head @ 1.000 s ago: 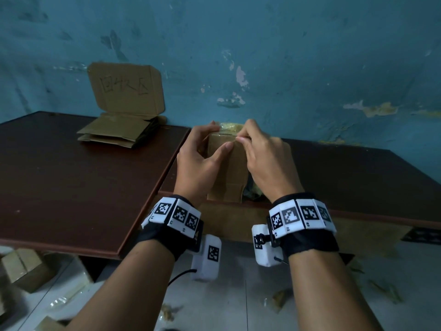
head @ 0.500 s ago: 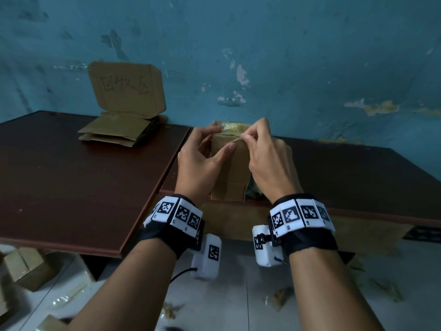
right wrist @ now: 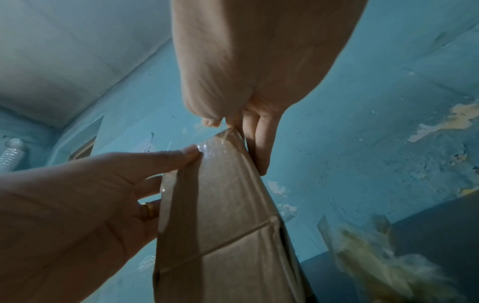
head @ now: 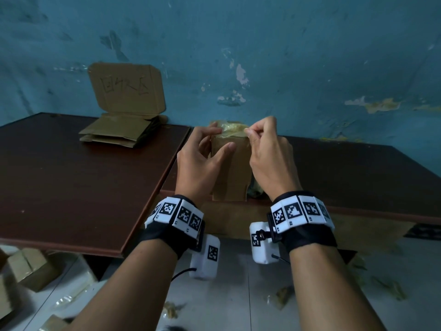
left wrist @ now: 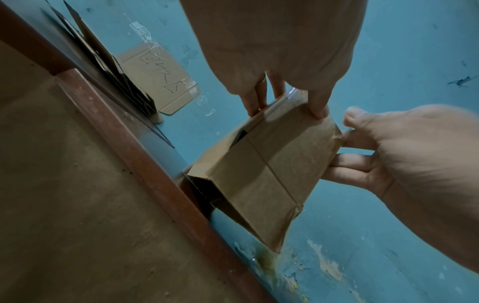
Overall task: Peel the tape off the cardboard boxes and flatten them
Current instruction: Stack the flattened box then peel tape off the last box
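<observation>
- Dark table (head: 71, 177): the cardboard box (head: 232, 168) stands on end at this table's near edge, its lower flap hanging open over the lip. Risk: it rests on a narrow footing, so a sideways pull could, in my judgement, tip it off the table edge toward the floor.
- Flattened stack (head: 114, 133): lies on the table well to the left of the box, against the wall. No hazard noted; it is clear of my working area.
- Box: my left hand (head: 202, 161) grips its top left corner, thumb flat on the near face, fingers behind. Risk: the grip is high and light; if the tape resists, the box may twist or the thin wall may buckle.
- My right hand (head: 267, 151): fingers curled, thumb and forefinger pinching the lifted end of the clear tape (head: 232, 130) at the top right corner of the box. Risk: the pinch holds only a small tab and could slip.
- Tape: crumpled along the top of the box, partly lifted. Risk: a steep or fast pull could tear the strip short or strip the cardboard's paper face, leaving residue to pick at.
</observation>
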